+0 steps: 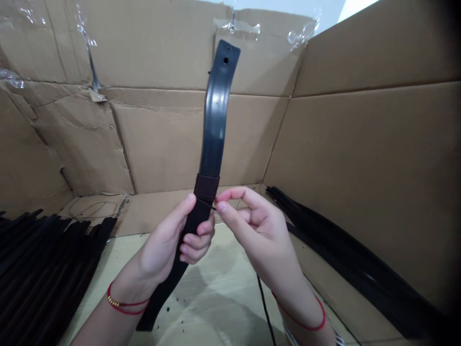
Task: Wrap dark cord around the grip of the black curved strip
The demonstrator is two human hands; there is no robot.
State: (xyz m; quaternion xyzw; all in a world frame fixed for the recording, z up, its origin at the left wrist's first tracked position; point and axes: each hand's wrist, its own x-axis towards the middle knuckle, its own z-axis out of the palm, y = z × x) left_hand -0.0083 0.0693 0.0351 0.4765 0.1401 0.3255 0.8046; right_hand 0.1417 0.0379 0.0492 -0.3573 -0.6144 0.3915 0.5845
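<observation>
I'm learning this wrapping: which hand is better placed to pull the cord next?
Probably the right hand: it pinches the cord, while the left hand grips the dark strip below the wound band.

Open gap right of black strip (215, 120), above right hand (257, 228), up to cardboard wall (370, 139). Dark pile (39, 274) blocks lower left; long bundle (353, 259) crowds right; cord (265, 307) runs below right hand.
</observation>
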